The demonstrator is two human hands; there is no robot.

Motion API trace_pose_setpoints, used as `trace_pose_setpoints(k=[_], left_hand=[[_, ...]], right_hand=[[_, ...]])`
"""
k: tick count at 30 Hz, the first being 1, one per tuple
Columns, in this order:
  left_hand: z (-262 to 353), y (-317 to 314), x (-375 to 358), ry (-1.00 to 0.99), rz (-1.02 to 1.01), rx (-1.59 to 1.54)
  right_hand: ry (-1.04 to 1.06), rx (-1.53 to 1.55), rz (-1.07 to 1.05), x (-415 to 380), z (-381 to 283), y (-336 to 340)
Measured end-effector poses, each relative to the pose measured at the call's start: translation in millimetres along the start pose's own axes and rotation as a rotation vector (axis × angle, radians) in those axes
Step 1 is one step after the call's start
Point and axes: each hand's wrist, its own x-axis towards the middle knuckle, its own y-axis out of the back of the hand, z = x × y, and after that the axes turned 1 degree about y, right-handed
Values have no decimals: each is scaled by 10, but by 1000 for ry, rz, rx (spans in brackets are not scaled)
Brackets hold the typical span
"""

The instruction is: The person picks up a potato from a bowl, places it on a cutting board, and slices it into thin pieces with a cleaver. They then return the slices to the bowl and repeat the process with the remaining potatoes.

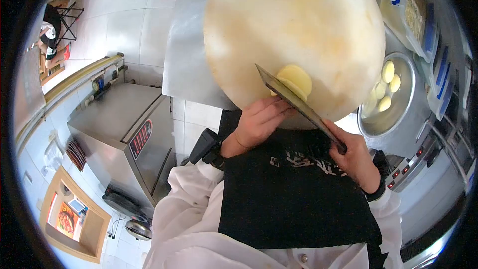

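On the round cutting board (pixel 294 25) lie pale yellow slices (pixel 297 79), fanned against the blade of a wide knife (pixel 298 103). My right hand (pixel 354 155) grips the knife's handle at the board's near edge. My left hand (pixel 261 122) is on the near side of the blade, its fingers bent and pressed together by the yellow piece, most of which the blade hides from view. The blade runs slantwise from upper left to lower right.
At the right, a metal bowl (pixel 409 104) holds several peeled yellow pieces in liquid. Plastic containers (pixel 430 35) stand at the upper right. A steel appliance (pixel 119 119) is at the left. Far off at upper left, a person (pixel 52 40) is partly visible.
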Motion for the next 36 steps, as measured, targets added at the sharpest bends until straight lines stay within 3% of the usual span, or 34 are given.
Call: trace_pose_setpoints(k=[4, 9, 15, 16, 22, 24, 25, 30, 36], left_hand=[[-5, 4, 0, 0, -11, 19], [-62, -64, -169, 16, 19, -75], [-3, 16, -2, 4, -13, 5], [-17, 22, 11, 3, -6, 13], [-16, -2, -91, 3, -45, -4], [-29, -68, -239, 210, -143, -211], [-41, -66, -250, 213, -142, -213], [-20, 27, -77, 19, -56, -36], [-13, 50, -5, -8, -45, -4]], right_hand=[[72, -12, 47, -88, 29, 34], [-27, -3, -36, -320, -220, 213], [-45, -84, -28, 26, -103, 22], [48, -62, 64, 25, -54, -26], [33, -27, 33, -161, -122, 104], [17, -38, 15, -252, -247, 193], [3, -48, 0, -269, -284, 208], [-15, -73, 4, -18, -242, 54], [58, -30, 80, -19, -63, -26]])
